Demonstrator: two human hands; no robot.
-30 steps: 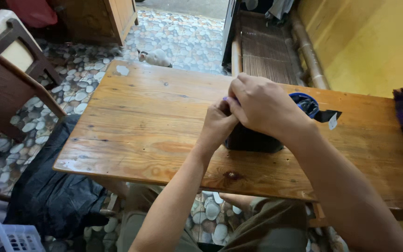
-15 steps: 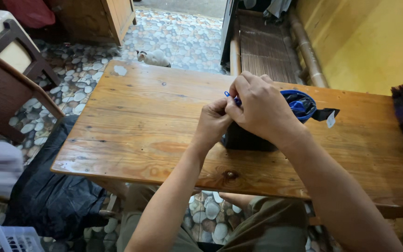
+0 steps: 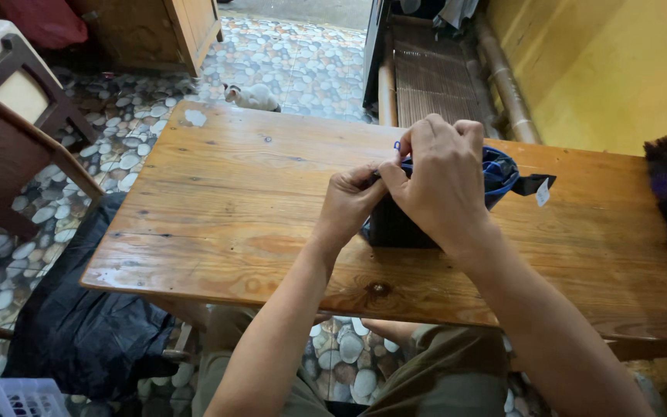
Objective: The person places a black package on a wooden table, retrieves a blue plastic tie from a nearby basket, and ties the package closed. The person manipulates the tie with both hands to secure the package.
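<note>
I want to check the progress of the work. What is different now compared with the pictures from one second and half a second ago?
Little changed. Both hands stay together on the top edge of the black and blue pouch; the right hand has lifted slightly, so more of the blue lining shows than one second ago. The left hand keeps pinching the same edge. The pouch, its strap with the white tag and the wooden table stayed where they were.

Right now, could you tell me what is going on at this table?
A seated person works on a small black bag with blue lining on a wooden table. The left hand and right hand pinch together at its top edge, near a blue cord. A small white cat sits on the pebbled floor beyond the table.
</note>
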